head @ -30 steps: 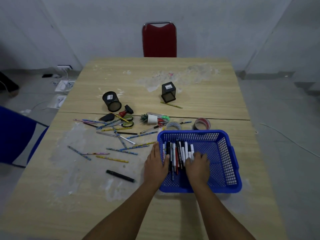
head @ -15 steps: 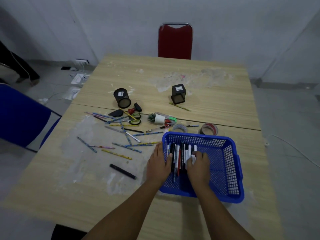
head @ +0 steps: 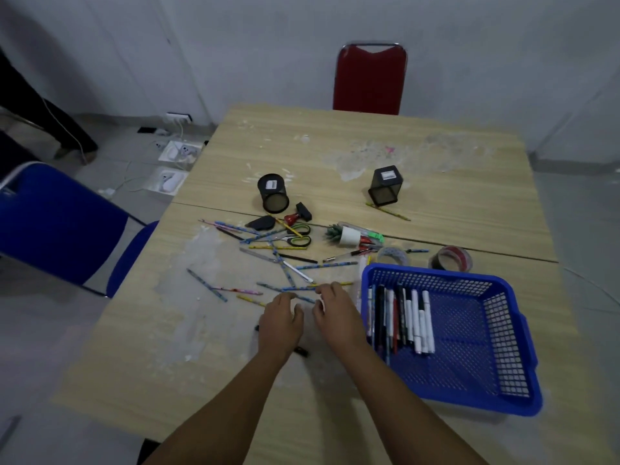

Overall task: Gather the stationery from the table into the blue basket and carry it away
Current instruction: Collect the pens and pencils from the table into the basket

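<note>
Both hands are over the worktop (head: 436,203) just left of the blue basket (head: 516,333), which sits at the near right part of the wooden surface. The left hand (head: 280,322) hovers palm down with its fingers curled loosely; its grip is partly open and I cannot tell whether it has hold of anything. Under its wrist lies a black marker (head: 300,351), mostly hidden. The right hand (head: 335,312) is close beside it, fingers bent toward the nearest patterned pencils (head: 295,288); its grip is also half open, and whether it is pinching a pencil cannot be told.

Inside the basket, a row of pens and markers (head: 401,322) lies along the left wall, side by side, tips pointing away.

More pencils are scattered across the middle of the worktop, with green-handled scissors (head: 297,235) among them. Beyond stand 2 black pen holders tipped on their sides: a round one (head: 273,193) and a square one (head: 385,185). 2 tape rolls (head: 451,258) sit just behind the basket. A small potted plant (head: 342,234) lies on its side near them.
</note>
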